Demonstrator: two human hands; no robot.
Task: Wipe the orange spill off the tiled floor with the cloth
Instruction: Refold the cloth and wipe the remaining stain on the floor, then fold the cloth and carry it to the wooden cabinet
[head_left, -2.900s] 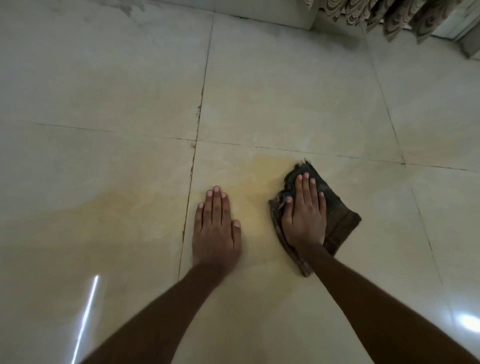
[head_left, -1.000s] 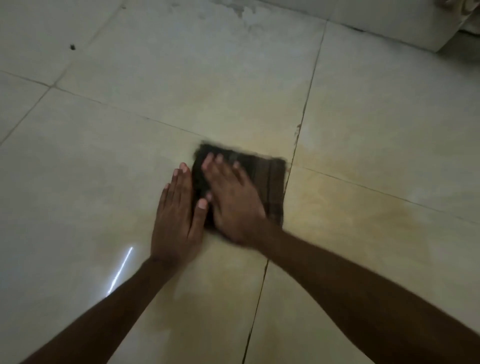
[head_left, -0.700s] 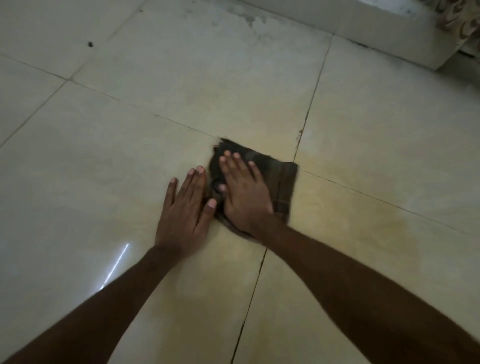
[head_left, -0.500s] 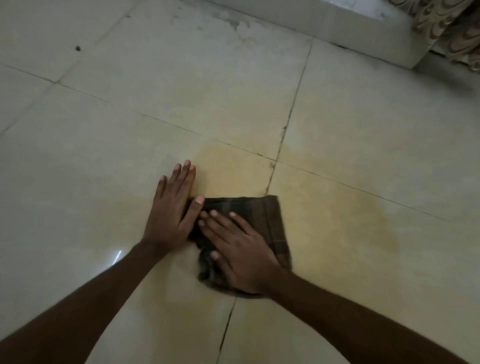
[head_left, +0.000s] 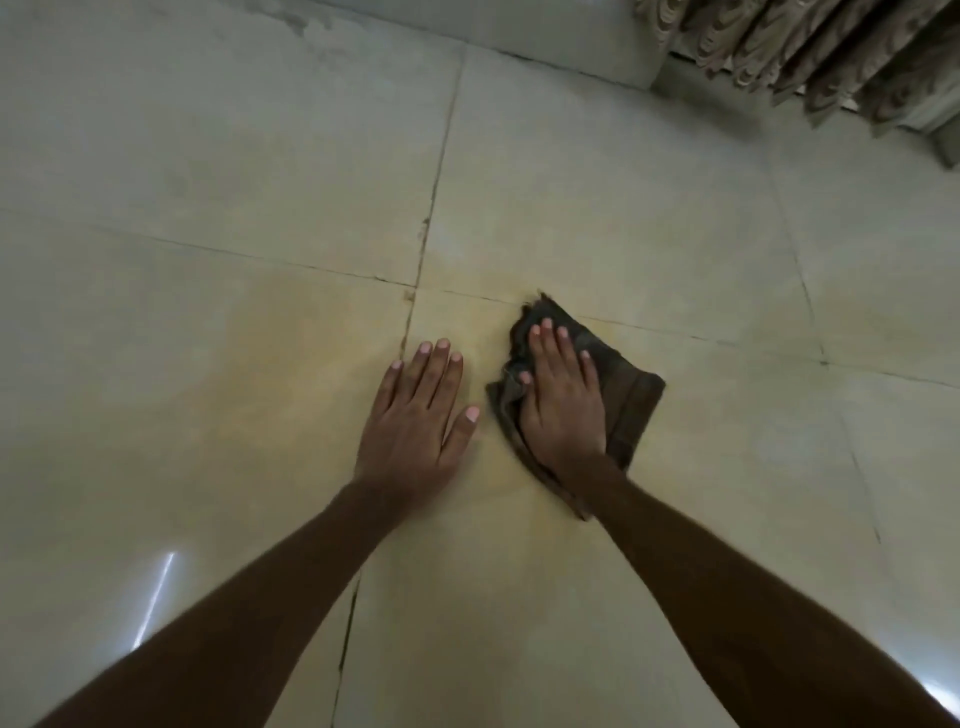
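- Right hand (head_left: 563, 402) lies flat on the cloth (head_left: 631, 410), fingers together.
- Left hand (head_left: 415, 421) braces, fingers slightly spread.
- Spill (head_left: 311, 353) lies mostly leftward.

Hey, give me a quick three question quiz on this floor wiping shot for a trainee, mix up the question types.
1. True or false: the left hand rests on the cloth.
2. Which hand presses the cloth? A) left B) right C) both
3. Fill in: the orange spill spreads across the tiled ____.

Key: 1 false, it lies flat on bare floor beside the cloth. 2 B, the right hand. 3 floor.
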